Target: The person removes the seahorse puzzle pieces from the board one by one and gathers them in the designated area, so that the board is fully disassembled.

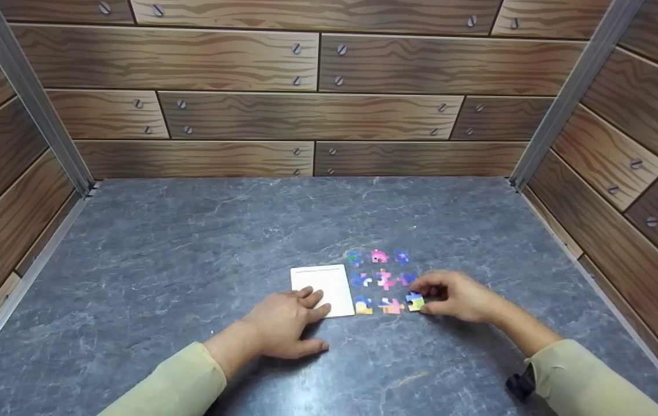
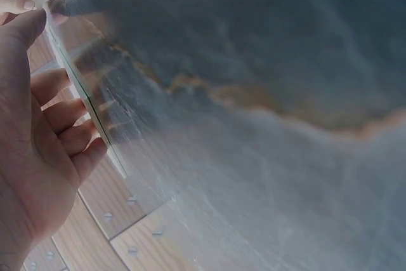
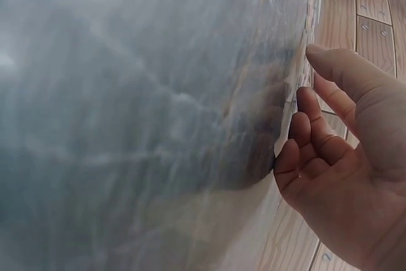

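Note:
My left hand (image 1: pixel 288 325) rests with extended fingers on a white puzzle tray (image 1: pixel 335 292), its thumb out on the table. In the left wrist view the tray's thin edge (image 2: pixel 89 103) runs along the fingertips. Right of the tray lie several colourful jigsaw pieces in rows, among them a pink one (image 1: pixel 379 256) at the back and an orange-and-pink one (image 1: pixel 391 306) in front. My right hand (image 1: pixel 461 296) pinches the blue-and-yellow jigsaw piece (image 1: pixel 416 301) at the front right corner between thumb and fingers. The right wrist view shows its fingertips low at the tabletop.
The grey marbled tabletop (image 1: pixel 219 231) spreads around the pieces. Wood-patterned walls (image 1: pixel 236 115) stand at the back and both sides, with metal posts (image 1: pixel 572 86) in the corners. A dark band (image 1: pixel 520 384) sits at the right sleeve's cuff.

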A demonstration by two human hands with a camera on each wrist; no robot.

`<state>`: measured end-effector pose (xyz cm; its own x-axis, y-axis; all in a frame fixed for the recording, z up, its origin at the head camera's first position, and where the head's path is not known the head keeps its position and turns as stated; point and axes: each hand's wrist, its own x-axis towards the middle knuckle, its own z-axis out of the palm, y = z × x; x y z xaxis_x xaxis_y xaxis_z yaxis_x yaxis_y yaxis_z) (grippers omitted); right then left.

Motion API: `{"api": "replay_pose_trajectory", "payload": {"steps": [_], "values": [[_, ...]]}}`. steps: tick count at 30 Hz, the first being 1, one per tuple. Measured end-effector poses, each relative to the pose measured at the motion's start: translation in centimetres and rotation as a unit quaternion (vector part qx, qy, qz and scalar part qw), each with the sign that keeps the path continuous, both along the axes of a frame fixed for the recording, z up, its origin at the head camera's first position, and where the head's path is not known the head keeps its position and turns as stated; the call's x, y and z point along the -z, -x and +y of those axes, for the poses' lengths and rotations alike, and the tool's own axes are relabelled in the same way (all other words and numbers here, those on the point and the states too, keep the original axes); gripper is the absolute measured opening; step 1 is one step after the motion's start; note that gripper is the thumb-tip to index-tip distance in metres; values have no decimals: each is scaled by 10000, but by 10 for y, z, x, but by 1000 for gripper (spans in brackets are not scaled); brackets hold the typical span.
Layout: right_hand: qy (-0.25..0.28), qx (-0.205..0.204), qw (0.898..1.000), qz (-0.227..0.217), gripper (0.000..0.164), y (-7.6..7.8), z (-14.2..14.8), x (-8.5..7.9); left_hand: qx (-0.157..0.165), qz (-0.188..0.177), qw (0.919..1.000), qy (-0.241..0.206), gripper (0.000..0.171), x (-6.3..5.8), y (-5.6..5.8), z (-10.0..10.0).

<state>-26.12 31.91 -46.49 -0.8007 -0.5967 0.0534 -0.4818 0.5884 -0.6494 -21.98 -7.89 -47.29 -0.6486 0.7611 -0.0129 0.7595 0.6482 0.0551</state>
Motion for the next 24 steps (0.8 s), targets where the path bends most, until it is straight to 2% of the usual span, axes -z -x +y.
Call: {"api": "replay_pose_trajectory", "payload": {"steps": [5,14,24], "values": [[-90,43,9999,103,31,-1,1,3,11,13,10000,26,72,-1,0,0],[-180,71,9998,-18,34,-1,2,2,18,74,10000,33,72,0,-1,0],[-144,49,9999,58,34,1,2,3,-12,-48,10000,-13,71,-1,-1,-1]]}}
